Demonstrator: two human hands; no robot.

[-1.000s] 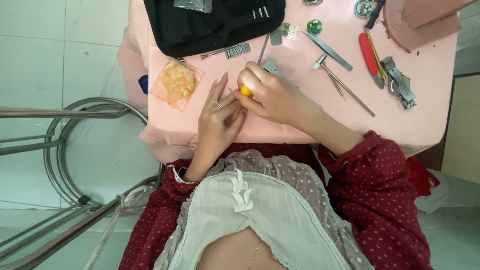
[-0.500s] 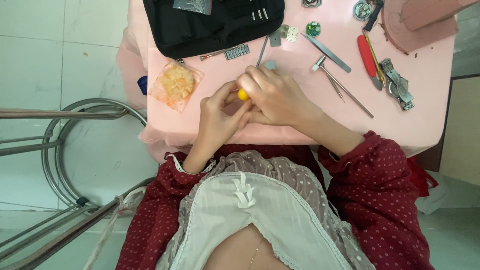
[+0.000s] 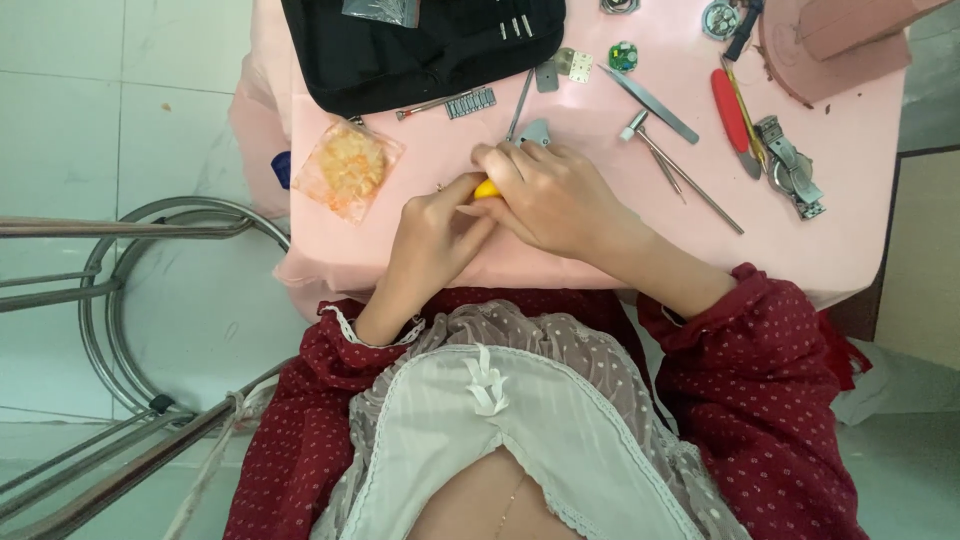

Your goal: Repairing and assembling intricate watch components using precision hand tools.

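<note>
Working at the near edge of the pink cloth-covered table [image 3: 860,255], both hands are brought together over one small yellow object [image 3: 487,189], only a sliver of which shows between them. Left hand [image 3: 435,232] lies palm down, fingers curled toward the yellow piece and touching it from the near-left. Right hand [image 3: 545,195] is closed over it from the far-right, fingertips bent down on top. Both hands appear clamped on the same item.

Judgement: a fine two-handed manipulation step is in hand, one hand steadying while the other presses or turns. Any next move would call for a firm pinch and small, controlled finger motion, since the piece is tiny and easily dropped onto the cloth.

Just left of the hands lies a clear plastic bag of orange-yellow material [image 3: 347,168]. Beyond the hands: a thin metal pick [image 3: 519,105], a segment of metal watch bracelet [image 3: 470,102], and a black zipped fabric case [image 3: 420,45] at the far edge. To the right: a small steel hammer with long handle [image 3: 685,170], flat steel tweezers [image 3: 650,103], a red-handled tool [image 3: 732,113], and a metal clamp-like tool [image 3: 790,170].

Hidden or unclear:
- shape and kind of the yellow object, mostly covered by fingers;
- whether anything else sits under the palms;
- items at the top edge, cut off by the frame;
- the small grey metal piece just beyond the right knuckles, partly covered.
</note>
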